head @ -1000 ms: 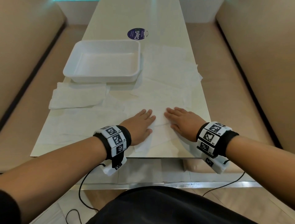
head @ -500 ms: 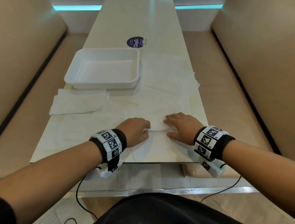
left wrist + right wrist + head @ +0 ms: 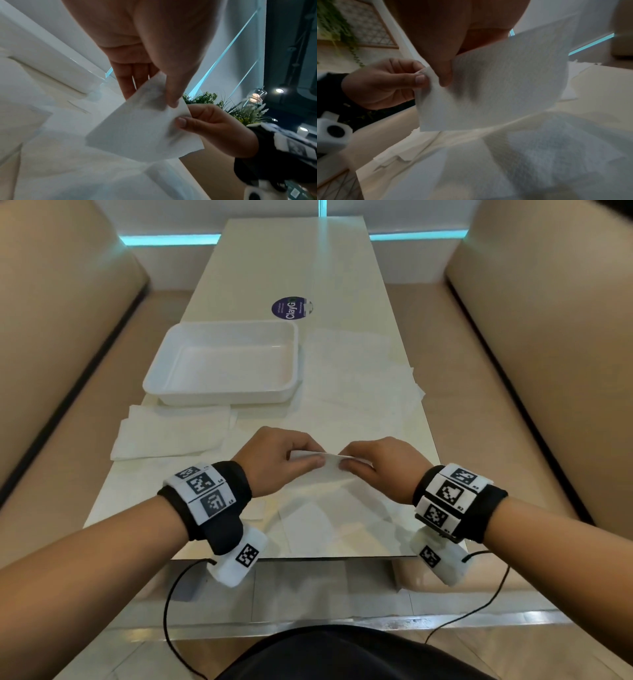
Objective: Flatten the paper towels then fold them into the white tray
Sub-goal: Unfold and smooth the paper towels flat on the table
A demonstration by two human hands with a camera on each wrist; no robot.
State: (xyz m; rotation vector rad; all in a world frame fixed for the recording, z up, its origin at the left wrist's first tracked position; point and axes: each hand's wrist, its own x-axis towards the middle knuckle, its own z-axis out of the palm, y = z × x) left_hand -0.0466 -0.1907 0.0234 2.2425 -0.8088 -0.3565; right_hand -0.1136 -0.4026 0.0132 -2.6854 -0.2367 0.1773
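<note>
Left hand (image 3: 274, 462) and right hand (image 3: 378, 463) each pinch the top edge of one paper towel (image 3: 329, 470), thumb against fingers, lifted off the table (image 3: 308, 261). Only the wrist views show its embossed underside hanging below the fingertips, with green plants (image 3: 240, 108) behind. Beyond the left fingers sits the white tray (image 3: 219, 397); more flat towels (image 3: 356, 378) lie beyond the right fingers, beige benches (image 3: 548, 337) flanking.

Both my forearms reach forward, wrists raised. My left hand (image 3: 281, 460) and right hand (image 3: 380, 463) sit close together, thumbs and fingers curled in a pinch, thumb tips nearly meeting.
</note>
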